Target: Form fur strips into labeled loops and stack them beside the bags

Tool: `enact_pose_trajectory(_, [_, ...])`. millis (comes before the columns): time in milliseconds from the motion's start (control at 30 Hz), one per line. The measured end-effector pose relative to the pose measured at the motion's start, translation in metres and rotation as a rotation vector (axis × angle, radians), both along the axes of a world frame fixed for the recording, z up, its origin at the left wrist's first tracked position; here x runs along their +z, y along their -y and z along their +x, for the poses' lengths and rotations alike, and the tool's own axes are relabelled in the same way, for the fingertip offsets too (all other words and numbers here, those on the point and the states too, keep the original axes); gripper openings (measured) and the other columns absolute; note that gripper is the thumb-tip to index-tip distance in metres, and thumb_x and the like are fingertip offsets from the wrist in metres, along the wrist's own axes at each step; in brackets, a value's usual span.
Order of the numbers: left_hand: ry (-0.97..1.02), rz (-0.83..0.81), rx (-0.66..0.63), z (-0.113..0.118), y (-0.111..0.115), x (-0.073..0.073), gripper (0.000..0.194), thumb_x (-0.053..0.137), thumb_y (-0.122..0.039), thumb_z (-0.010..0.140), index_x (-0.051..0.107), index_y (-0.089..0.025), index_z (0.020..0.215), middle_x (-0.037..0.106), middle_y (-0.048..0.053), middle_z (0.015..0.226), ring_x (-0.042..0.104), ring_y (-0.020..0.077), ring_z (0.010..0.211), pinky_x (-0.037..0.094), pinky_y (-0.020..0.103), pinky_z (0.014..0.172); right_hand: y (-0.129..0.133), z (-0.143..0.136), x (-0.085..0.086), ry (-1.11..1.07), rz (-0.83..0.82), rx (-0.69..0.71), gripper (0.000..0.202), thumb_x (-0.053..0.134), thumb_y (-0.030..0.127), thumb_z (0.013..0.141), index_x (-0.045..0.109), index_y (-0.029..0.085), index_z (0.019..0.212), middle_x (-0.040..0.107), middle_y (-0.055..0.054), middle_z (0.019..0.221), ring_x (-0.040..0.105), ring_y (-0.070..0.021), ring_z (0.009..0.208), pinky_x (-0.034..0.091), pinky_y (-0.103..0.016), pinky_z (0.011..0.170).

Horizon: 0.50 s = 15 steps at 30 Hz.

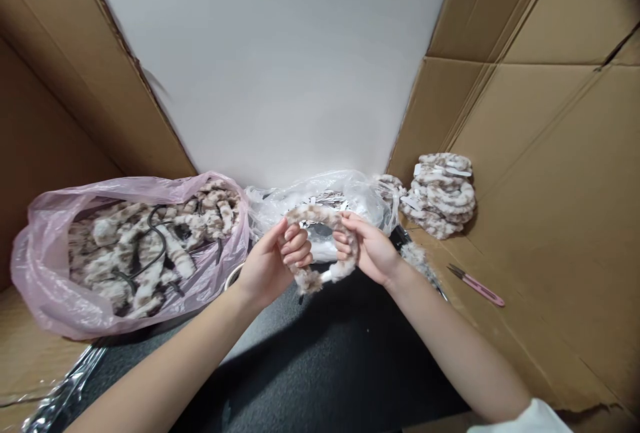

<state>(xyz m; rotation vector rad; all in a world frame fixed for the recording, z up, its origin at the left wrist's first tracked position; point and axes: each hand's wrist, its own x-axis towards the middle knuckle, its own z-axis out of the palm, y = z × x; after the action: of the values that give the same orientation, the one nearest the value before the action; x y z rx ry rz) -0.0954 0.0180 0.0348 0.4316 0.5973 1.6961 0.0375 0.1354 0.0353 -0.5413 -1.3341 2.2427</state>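
Observation:
A fluffy white-and-brown ring (314, 213) is held up in front of me, above the dark work surface. My left hand (280, 256) has its fingers curled round the ring's left side. Round the right side, my right hand (365, 246) is closed as well, thumb along the top. At the ring's bottom there is a frayed furry tuft (307, 281) beside a smooth white piece (327, 276). Just behind the ring lies a clear plastic bag (345, 183) with small pale pieces inside, partly hidden by my hands.
On the left, a pink plastic bag (40, 273) holds several furry strips and black cords (159, 246). Stacked furry rings (443, 196) with white tags stand at the right, behind a pink-handled cutting tool (477, 285). Cardboard walls (550, 153) flank the dark surface (320, 366).

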Motion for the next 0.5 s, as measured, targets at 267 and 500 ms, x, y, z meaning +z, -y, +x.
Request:
enact_pose_trajectory(267, [0.089, 0.066, 0.203, 0.003, 0.000, 0.010, 0.041, 0.023, -0.026, 0.102, 0.047, -0.016, 0.070, 0.036, -0.003, 0.061, 0.042, 0.0101, 0.053, 0.044, 0.024, 0.058, 0.029, 0.006, -0.004, 0.102, 1.119, -0.134, 0.023, 0.066, 0.028, 0.080, 0.054, 0.024, 0.099, 0.060, -0.005, 0.104, 0.053, -0.0232, 0.104, 0.039, -0.040, 0.094])
enact_pose_trajectory(500, [0.139, 0.027, 0.283, 0.007, -0.005, 0.004, 0.035, 0.028, -0.021, 0.101, 0.048, -0.016, 0.072, 0.045, -0.001, 0.067, 0.052, 0.0105, 0.061, 0.048, 0.023, 0.065, 0.037, -0.007, -0.023, 0.159, 0.720, -0.052, 0.027, 0.069, 0.033, 0.078, 0.045, 0.022, 0.088, 0.058, 0.001, 0.086, 0.059, -0.0162, 0.087, 0.046, -0.032, 0.082])
